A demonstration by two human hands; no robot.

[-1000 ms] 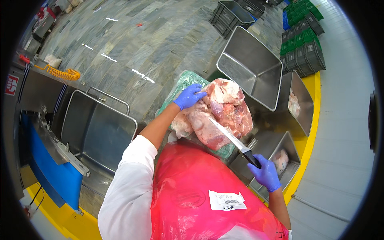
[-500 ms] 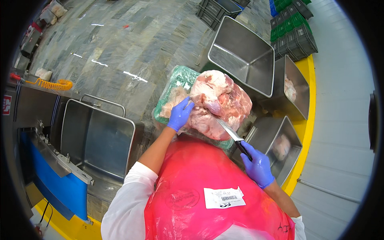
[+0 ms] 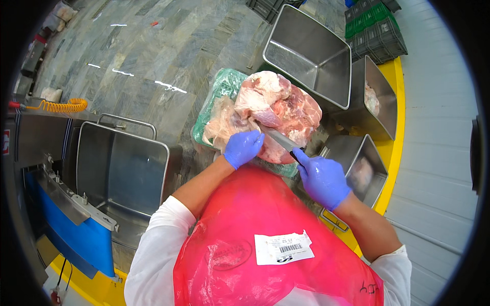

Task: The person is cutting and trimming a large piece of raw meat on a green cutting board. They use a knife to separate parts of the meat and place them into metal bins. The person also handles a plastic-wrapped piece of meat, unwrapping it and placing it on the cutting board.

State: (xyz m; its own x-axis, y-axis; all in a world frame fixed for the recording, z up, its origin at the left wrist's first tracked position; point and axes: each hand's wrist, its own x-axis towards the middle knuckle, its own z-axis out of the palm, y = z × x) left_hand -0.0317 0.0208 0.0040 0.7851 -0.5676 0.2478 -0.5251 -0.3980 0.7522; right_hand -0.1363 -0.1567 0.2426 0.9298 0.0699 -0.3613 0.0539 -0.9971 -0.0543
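Note:
A large piece of raw meat [image 3: 296, 109] rests on a green, plastic-covered base [image 3: 224, 84], with a pale, loose flap [image 3: 219, 125] on its left side. My left hand [image 3: 244, 148], in a blue glove, grips the lower edge of the meat with curled fingers. My right hand [image 3: 324, 181], also gloved, holds a black-handled knife [image 3: 280, 139], whose blade reaches into the middle of the meat just right of my left fingertips; its tip is hidden. A red plastic apron [image 3: 224, 214] covers my front.
An empty-looking steel tub [image 3: 120, 163] stands left, beside a blue-edged machine [image 3: 97, 245]. Another steel tub [image 3: 306, 51] stands behind; two bins [image 3: 380, 97] [image 3: 360, 171] holding meat are at the right. Crates [image 3: 377, 43] are stacked at back right, above a yellow edge [image 3: 400, 107].
My left hand has moved down and right along the meat, now with curled fingers. My right hand has moved up toward the meat, bringing the blade beside my left fingers.

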